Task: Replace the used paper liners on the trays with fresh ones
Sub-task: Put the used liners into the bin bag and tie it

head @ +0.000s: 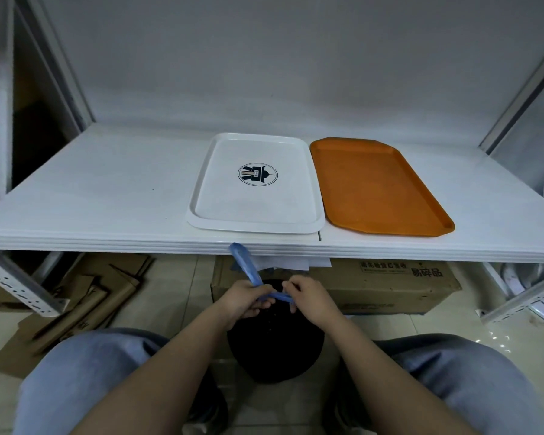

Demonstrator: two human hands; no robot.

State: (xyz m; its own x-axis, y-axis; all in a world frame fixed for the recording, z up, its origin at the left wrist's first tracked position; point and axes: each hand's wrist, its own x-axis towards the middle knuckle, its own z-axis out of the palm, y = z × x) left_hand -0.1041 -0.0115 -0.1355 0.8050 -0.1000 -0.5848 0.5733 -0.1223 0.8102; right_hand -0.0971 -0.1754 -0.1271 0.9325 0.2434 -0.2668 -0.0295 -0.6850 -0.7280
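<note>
On the left, flattened cardboard (85, 296) lies on the floor under the white shelf (91, 196), whose left half is bare up to its front edge. The white tray (208, 196) sits mid-shelf, its near rim reaching the shelf's front edge, no liner in it. Just beside it to the right, apart by a narrow gap, lies the orange tray (380, 186), also unlined. Below the shelf edge, white paper sheets (299, 262) hang out over a cardboard box (390, 287). The left hand (245, 301) and right hand (308, 298) both curl their fingers round blue bag ties (248, 271) above a black bag (274, 346) between the knees.
</note>
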